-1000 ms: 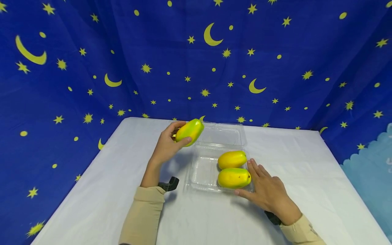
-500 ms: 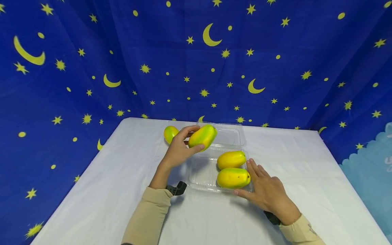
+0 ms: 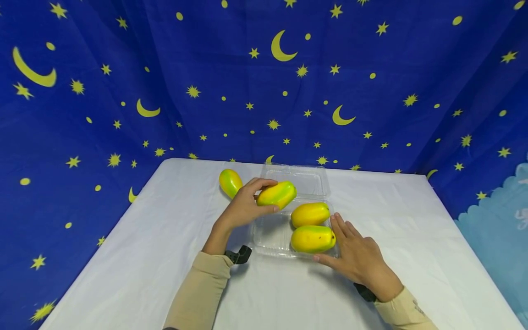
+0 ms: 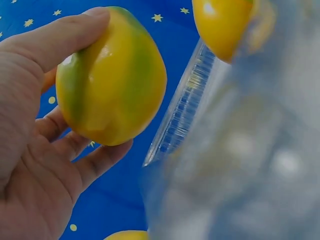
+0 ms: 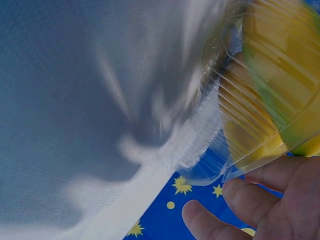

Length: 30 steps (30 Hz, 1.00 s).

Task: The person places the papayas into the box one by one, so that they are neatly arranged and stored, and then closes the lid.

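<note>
The left hand (image 3: 241, 208) holds a yellow-green mango (image 3: 277, 194), its fingers (image 4: 65, 31) and thumb curled around the fruit, just above the far left corner of the clear plastic container (image 3: 270, 231) on the white surface (image 3: 136, 256). The right hand (image 3: 358, 257) lies with straight fingers (image 3: 342, 227) flat against the container's right side, beside the two mangoes (image 3: 311, 226) lying in its right half. A fourth mango (image 3: 230, 182) lies on the surface to the far left of the container, near the starry blue backdrop (image 3: 165, 82).

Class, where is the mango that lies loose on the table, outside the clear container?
In the head view, the loose mango lies on the white table at the far left, just behind the left hand and left of the clear container.
</note>
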Each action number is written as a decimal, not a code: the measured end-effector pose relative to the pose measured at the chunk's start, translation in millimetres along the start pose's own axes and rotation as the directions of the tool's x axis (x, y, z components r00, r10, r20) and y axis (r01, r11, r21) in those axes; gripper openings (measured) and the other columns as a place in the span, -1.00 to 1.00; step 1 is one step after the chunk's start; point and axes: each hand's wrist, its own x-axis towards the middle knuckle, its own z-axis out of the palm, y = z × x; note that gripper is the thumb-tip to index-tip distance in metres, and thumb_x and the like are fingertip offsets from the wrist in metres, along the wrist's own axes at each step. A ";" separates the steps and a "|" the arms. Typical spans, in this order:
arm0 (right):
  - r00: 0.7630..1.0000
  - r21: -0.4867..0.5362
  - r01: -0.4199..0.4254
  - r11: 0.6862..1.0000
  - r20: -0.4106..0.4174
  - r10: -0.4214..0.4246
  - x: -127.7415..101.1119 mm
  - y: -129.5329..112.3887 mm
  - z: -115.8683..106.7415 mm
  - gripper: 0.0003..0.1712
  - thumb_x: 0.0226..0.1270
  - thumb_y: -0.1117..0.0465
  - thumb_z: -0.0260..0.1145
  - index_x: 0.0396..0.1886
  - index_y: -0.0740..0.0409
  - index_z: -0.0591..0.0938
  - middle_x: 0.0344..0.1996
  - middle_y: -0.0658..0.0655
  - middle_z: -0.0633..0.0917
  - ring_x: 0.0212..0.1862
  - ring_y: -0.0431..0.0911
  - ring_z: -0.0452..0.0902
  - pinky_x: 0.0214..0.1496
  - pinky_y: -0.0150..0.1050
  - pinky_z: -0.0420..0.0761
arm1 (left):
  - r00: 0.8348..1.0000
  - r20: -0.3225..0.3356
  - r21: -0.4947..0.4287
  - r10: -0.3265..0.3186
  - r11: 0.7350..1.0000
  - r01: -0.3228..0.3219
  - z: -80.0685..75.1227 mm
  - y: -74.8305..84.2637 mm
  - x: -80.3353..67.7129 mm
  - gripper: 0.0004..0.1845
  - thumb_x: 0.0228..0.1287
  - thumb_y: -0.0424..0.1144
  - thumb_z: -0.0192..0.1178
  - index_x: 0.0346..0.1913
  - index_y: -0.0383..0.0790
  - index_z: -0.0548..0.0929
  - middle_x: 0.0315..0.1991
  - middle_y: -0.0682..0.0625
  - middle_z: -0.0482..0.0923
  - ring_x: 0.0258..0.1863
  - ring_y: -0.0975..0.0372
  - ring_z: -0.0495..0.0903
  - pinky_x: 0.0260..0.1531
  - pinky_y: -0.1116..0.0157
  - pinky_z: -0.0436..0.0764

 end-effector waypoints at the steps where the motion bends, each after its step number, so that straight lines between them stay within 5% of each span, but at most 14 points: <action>1: 1.000 0.000 0.000 1.000 0.002 0.000 -0.1 -0.3 0.2 0.33 0.14 -0.67 0.04 0.61 0.20 0.06 0.59 0.21 0.11 0.49 0.27 0.24 -0.03 0.32 0.57 | 1.000 0.006 0.002 -0.001 1.000 0.001 0.3 -0.5 -0.1 -0.35 0.08 0.00 0.52 0.26 0.33 0.52 0.24 0.29 0.45 0.16 0.26 0.51 0.14 0.11 0.58; 14: 1.000 -0.006 0.001 1.000 -0.003 -0.001 0.3 1.1 1.1 0.35 0.12 -0.70 0.01 0.61 0.19 0.06 0.60 0.20 0.11 0.49 0.26 0.26 -0.04 0.31 0.57 | 0.994 0.108 0.047 -0.003 0.999 -0.002 1.3 -6.8 0.0 -0.35 0.06 -0.08 0.54 0.25 0.25 0.55 0.22 0.23 0.49 0.18 0.26 0.51 0.21 0.13 0.56; 30: 1.000 -0.005 0.012 1.000 0.002 -0.012 0.6 1.7 -0.1 0.34 0.14 -0.67 0.05 0.59 0.23 0.09 0.59 0.23 0.13 0.48 0.27 0.27 -0.12 0.22 0.62 | 0.992 0.122 0.111 0.020 0.993 -0.034 2.7 -9.0 0.2 -0.35 0.04 -0.05 0.54 0.25 0.22 0.57 0.20 0.20 0.52 0.15 0.25 0.52 0.23 0.12 0.50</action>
